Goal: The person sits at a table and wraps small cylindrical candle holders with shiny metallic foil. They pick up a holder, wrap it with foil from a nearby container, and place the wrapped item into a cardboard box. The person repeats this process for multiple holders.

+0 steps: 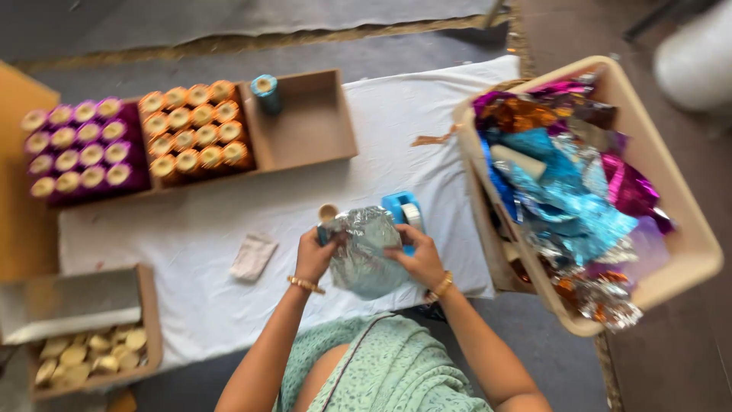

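This looks like a small hand-packing workshop set up on the floor. A white cloth [229, 252] spread over grey ground serves as the work surface. Shallow cardboard trays [305, 130] hold tight rows of foil-wrapped cylinders, purple [80, 149] and orange [194, 130]. A beige plastic tub [686, 229] overflows with crumpled coloured foil sheets [564, 191], and a blue tape dispenser [402, 210] sits nearby.

Pale green patterned garment, gold bangles on both wrists.

The foil sheet [364, 252] looked shiny and crinkled, the cloth [229, 252] matt white, and the tray [305, 126] was probably plain cardboard.
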